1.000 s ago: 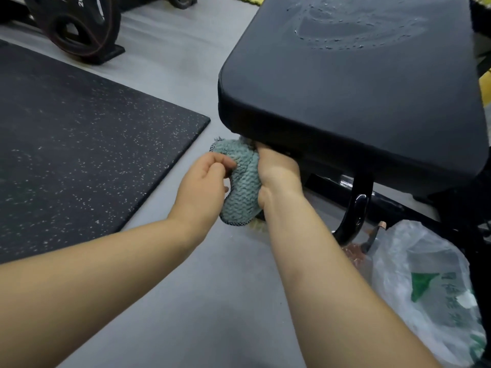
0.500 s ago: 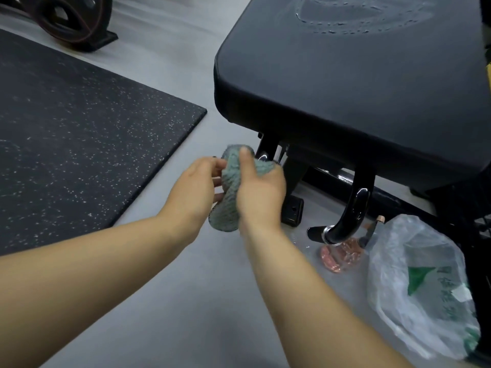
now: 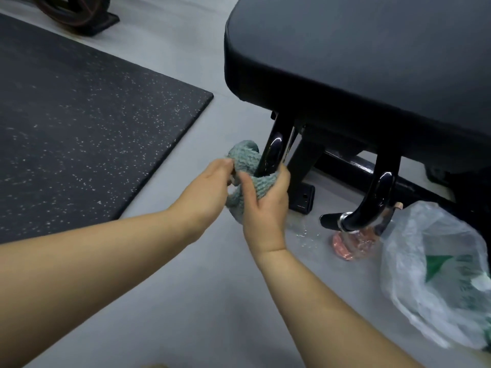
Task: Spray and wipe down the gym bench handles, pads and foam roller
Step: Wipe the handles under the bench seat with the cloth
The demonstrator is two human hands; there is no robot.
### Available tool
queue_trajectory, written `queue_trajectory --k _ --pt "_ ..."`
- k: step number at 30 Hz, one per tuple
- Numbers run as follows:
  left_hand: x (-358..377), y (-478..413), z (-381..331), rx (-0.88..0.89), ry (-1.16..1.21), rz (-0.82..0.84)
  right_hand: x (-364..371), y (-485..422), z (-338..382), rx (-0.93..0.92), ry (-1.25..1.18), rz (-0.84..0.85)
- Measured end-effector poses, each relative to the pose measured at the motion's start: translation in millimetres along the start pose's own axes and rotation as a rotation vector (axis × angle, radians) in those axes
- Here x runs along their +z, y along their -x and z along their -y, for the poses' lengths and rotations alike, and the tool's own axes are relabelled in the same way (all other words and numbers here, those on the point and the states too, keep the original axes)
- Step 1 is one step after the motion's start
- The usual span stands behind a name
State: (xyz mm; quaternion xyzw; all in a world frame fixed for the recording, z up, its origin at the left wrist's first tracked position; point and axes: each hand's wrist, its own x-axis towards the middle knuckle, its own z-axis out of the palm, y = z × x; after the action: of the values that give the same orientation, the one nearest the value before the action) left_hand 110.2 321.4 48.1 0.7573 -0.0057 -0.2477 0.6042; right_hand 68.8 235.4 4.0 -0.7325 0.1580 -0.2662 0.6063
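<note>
Head view: your hands have dropped from the pad's front edge, where they were a second ago, to the frame below it. The cloth [image 3: 243,155] now sits against the near glossy upright [image 3: 273,151] under the pad [image 3: 358,62]. Your right hand [image 3: 265,205] is clenched round the cloth's lower bunch, right at the upright. Your left hand [image 3: 210,181] pinches the other end, fingers [image 3: 223,164] curled on it. I'd judge the pad edge done and the frame and handles up next. The curved handle [image 3: 377,197] to the right looks untouched, well apart from the cloth. A plastic bag [image 3: 438,274] lies on the floor [image 3: 186,301] nearby. No foam roller is in view.
</note>
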Motion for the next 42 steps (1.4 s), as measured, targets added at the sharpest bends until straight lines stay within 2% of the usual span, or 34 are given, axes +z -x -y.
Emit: queue_trajectory --k 3,7,9,11,12,16,19,21,23,26,29,31,33,36,39,42 --pt "-1 3 5 0.011 -0.048 0.029 -9 11 -16 0.010 -0.016 0.070" --pt "0 5 0 0.055 -0.086 0.006 -9 14 -16 0.079 -0.332 0.060" --pt "1 4 -3 0.081 -0.090 0.010 -4 8 -14 0.215 -0.424 0.080" --pt "4 4 -4 0.074 -0.063 0.009 -3 -6 -8 0.430 -0.405 0.112" --pt "5 4 -4 0.065 -0.051 0.002 -5 -14 -6 0.480 -0.352 0.141" --pt "7 2 -1 0.048 -0.102 0.019 -9 -41 -8 0.513 -0.272 0.273" --pt "4 2 4 0.022 -0.107 0.116 -4 -40 -14 0.589 -0.301 0.206" --pt "3 2 10 0.009 -0.060 0.171 -1 -30 -15 0.633 -0.423 0.160" --pt "3 1 11 0.020 -0.021 0.149 2 -19 -13 0.610 -0.549 0.110" --pt "5 -6 11 -0.001 0.047 0.046 5 -12 -13 0.551 -0.572 0.040" --pt "10 -10 15 -0.029 0.024 0.091 11 -16 -18 0.561 -0.635 -0.021" --pt "15 -13 19 -0.098 0.071 0.168 15 -24 -23 0.593 -0.713 -0.068" --pt "15 -18 23 -0.226 0.222 0.203 17 -34 -34 0.682 -0.705 -0.116" --pt "11 -21 25 -0.339 0.355 0.247 15 -43 -45 0.757 -0.674 -0.069" --pt "6 -19 27 -0.268 0.329 0.282 15 -45 -46 0.804 -0.658 -0.078" --pt "-6 -8 26 -0.139 0.263 0.395 10 -44 -39 0.730 -0.600 -0.019"
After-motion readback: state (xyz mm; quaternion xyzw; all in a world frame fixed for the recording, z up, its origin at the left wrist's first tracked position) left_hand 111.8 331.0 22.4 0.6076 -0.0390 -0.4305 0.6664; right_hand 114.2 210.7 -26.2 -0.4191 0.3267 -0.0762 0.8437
